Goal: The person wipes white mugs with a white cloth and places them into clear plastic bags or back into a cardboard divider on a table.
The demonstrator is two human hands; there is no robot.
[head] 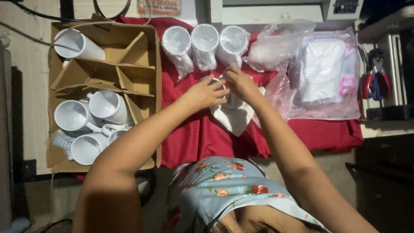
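White mug (224,92) on the red cloth (202,133) is gripped by both hands, left (207,92) and right (239,82), over its pale wrapping (235,116).

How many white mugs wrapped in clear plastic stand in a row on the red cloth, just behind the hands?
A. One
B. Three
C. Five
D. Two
B. Three wrapped mugs lie side by side on the red cloth, open mouths toward the camera, just beyond the left hand and right hand; the other bare mugs lie in the cardboard box on the left.
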